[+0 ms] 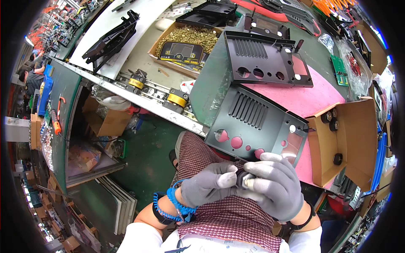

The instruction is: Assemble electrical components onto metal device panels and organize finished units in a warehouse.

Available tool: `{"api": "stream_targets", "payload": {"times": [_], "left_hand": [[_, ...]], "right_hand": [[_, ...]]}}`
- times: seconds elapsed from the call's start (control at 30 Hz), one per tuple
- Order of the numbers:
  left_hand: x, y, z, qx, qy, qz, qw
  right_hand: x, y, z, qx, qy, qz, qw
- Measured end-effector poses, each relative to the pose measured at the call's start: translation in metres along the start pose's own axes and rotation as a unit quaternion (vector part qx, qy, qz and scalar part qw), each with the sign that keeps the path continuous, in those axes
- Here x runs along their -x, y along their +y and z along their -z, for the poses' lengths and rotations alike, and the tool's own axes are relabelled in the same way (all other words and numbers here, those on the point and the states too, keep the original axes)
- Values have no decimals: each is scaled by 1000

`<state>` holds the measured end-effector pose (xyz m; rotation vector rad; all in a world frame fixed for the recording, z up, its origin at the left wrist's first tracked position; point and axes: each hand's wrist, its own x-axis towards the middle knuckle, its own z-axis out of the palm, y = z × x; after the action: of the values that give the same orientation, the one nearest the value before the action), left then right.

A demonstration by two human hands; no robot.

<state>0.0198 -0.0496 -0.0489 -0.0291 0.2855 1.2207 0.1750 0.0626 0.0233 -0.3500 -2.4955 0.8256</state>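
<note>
Together, the gloved left hand (pixel 209 184) and right hand (pixel 274 183) pinch a small dark part (pixel 242 179) between their fingertips – over the lap, just nearside of a slotted black panel (pixel 259 130). Another black panel (pixel 261 63) lies beyond; rightward, an open cardboard box (pixel 360 139) holds black round pieces (pixel 337 159).

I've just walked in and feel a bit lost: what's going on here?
Someone in grey gloves holds a small dark part between the left hand and right hand. Just beyond lies a black slotted panel, with a pink sheet showing through its holes, and a similar panel behind it. An open cardboard box on the right holds several dark round parts.
</note>
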Motion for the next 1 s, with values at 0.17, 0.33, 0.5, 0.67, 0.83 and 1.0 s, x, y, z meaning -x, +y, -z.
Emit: {"api": "stream_targets", "payload": {"times": [0.17, 0.33, 0.5, 0.67, 0.83, 1.0], "left_hand": [[4, 6, 29, -64, 11, 21, 998], [-10, 2, 55, -85, 56, 23, 995], [-22, -7, 38, -55, 40, -1, 998], [-42, -5, 30, -174, 55, -39, 983], [-43, 2, 34, -272, 42, -51, 960], [-38, 5, 34, -393, 28, -72, 916]], "right_hand": [[-17, 27, 12, 22, 150, -119, 981], [-26, 70, 1, 166, 152, -115, 968], [-11, 58, -8, 165, 111, -67, 978], [-6, 52, -13, 179, 123, -69, 974], [-3, 56, -12, 173, 122, -66, 975], [-6, 54, -7, 130, 132, -67, 980]]}}
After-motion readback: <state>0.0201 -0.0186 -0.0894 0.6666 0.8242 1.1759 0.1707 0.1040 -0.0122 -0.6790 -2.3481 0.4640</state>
